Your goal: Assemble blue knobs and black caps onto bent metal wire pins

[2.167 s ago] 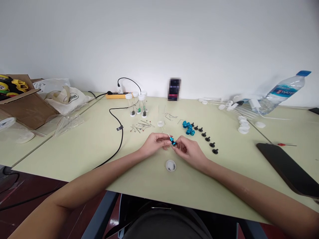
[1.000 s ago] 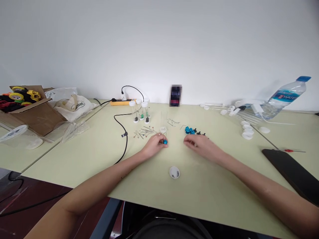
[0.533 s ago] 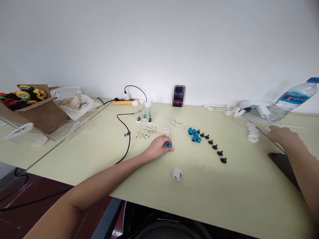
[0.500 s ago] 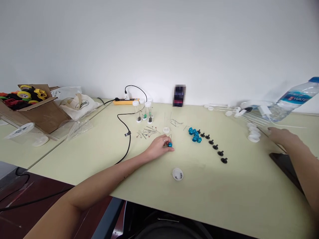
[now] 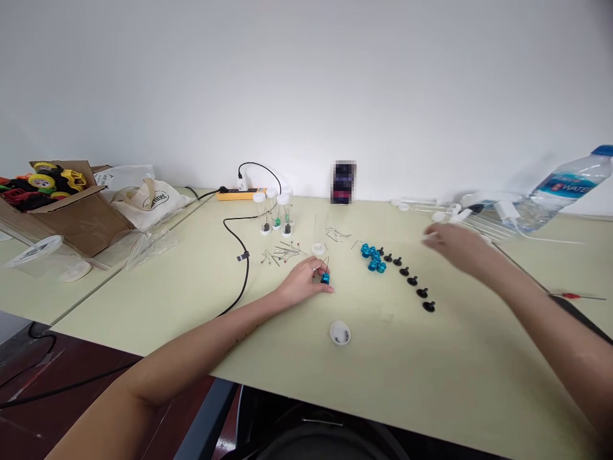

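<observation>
Right, head view only. Left hand (image 5: 302, 281) rests on the pale green table (image 5: 268, 345), fingers curled round a small blue knob (image 5: 325, 278) pinched at the fingertips; a thin metal pin (image 5: 327, 262) sticks up from the knob, slightly tilted. Knob sits just above the table surface, near the middle of the table, just in front of a small white cap (image 5: 318, 249).

Right hand (image 5: 457, 249) is raised over the table, blurred, fingers loosely curled; cannot tell whether it grips anything. It is well apart from the left hand, above and to the right of a curved row of black studs (image 5: 412, 281). At the row's far end is a cluster of blue knobs (image 5: 373, 257), touching one another.

A white lid (image 5: 340, 333) with small dark bits inside lies nearer the person, between the two forearms. Loose metal pins (image 5: 282, 253) are scattered to the left of the white cap; behind them stand clear vials (image 5: 276, 211) with white caps. A black cable (image 5: 239, 255) runs from a yellow power strip (image 5: 239, 193) at the wall and off the front edge.

Far right: a water bottle (image 5: 558, 188) lies tilted, white caps and clear tubes (image 5: 460, 211) beside it, a red-handled tool (image 5: 575, 296), a dark flat object (image 5: 582, 316) partly hidden by the right forearm. Far left: a cardboard box (image 5: 62, 214) with toy vehicles, a cloth bag (image 5: 148, 198).
</observation>
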Motion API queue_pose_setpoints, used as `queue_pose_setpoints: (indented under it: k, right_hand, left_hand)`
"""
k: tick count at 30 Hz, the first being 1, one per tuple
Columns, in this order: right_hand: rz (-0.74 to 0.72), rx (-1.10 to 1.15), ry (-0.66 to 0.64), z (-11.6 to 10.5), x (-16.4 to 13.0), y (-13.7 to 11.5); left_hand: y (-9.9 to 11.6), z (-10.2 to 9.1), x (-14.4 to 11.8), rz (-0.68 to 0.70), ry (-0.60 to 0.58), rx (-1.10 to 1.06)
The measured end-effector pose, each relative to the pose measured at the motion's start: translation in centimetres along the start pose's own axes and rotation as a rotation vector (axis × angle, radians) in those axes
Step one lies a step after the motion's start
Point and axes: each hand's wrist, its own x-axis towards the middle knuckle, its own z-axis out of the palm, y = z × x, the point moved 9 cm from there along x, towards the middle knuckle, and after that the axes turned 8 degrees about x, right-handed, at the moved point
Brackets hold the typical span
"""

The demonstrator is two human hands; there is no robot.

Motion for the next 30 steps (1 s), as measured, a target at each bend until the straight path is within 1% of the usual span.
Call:
queue_pose_setpoints:
  k: [2, 3, 4, 5, 6, 7, 9, 10, 11, 12, 14, 15, 16, 17, 18, 20, 21, 22, 25, 27, 30]
  right_hand:
    - [-0.174, 0.098, -0.117, 2.2, -2.5, -6.8]
    - [-0.291, 0.168, -0.18, 3.1, -4.0, -10.1]
    - [-0.394, 0.222, -0.233, 3.8, -5.5, -13.0]
    - [-0.458, 0.255, -0.29, 4.3, -6.6, -15.1]
    - [-0.493, 0.272, -0.347, 4.7, -7.3, -16.4]
    - [-0.502, 0.297, -0.382, 4.7, -7.5, -17.1]
    - [-0.456, 0.391, -0.421, 3.8, -6.6, -17.3]
    - [-0.426, 0.461, -0.433, 3.1, -5.8, -17.1]
    - [-0.404, 0.538, -0.444, 2.3, -5.0, -17.1]
    - [-0.388, 0.605, -0.445, 1.4, -4.2, -17.1]
    - [-0.402, 0.707, -0.47, 0.0, -3.2, -18.0]
    - [-0.425, 0.736, -0.478, -0.5, -3.0, -18.7]
    - [-0.458, 0.738, -0.489, -0.9, -3.1, -19.6]
    - [-0.495, 0.722, -0.496, -1.0, -3.3, -20.6]
    - [-0.537, 0.697, -0.507, -1.0, -3.7, -21.6]
    - [-0.632, 0.665, -0.539, -0.7, -4.9, -23.5]
    - [-0.674, 0.657, -0.546, -0.6, -5.4, -24.3]
    - [-0.709, 0.646, -0.537, -0.4, -5.8, -24.9]
    - [-0.777, 0.602, -0.454, -0.1, -6.2, -25.7]
    - [-0.82, 0.603, -0.435, 0.3, -6.3, -25.9]
    - [-0.822, 0.627, -0.48, 1.2, -6.4, -25.8]
  left_hand:
    - [0.2, -0.3, -0.2, 0.013, -0.025, 0.01]
    - [0.4, -0.6, -0.3, 0.026, -0.047, 0.012]
    - [0.6, -1.0, -0.4, 0.048, -0.078, 0.025]
    - [0.9, -1.5, -0.6, 0.072, -0.11, 0.039]
    - [1.2, -2.1, -0.8, 0.099, -0.143, 0.064]
    - [1.6, -2.5, -1.1, 0.156, -0.19, 0.139]
    - [1.9, -3.6, -1.4, 0.205, -0.245, 0.243]
    - [1.9, -4.0, -1.5, 0.221, -0.256, 0.266]
    - [2.1, -4.7, -1.3, 0.246, -0.212, 0.267]
    - [2.3, -5.7, -1.1, 0.272, -0.114, 0.247]
    - [2.8, -8.4, -0.8, 0.307, 0.208, 0.172]
    - [2.8, -9.6, -0.7, 0.301, 0.376, 0.135]
    - [2.7, -10.5, -0.6, 0.279, 0.512, 0.107]
    - [2.5, -11.1, -0.3, 0.249, 0.615, 0.092]
    - [2.3, -11.5, 0.1, 0.215, 0.684, 0.077]
    - [2.0, -12.0, 1.5, 0.152, 0.763, 0.032]
    - [1.3, -12.0, 2.5, 0.1, 0.76, -0.051]
    - [0.6, -11.6, 3.6, 0.046, 0.711, -0.155]
    - [-0.4, -9.9, 5.9, 0.011, 0.575, -0.241]
    - [-0.9, -8.5, 6.5, 0.017, 0.507, -0.276]
    - [-1.1, -7.0, 6.6, 0.044, 0.438, -0.322]
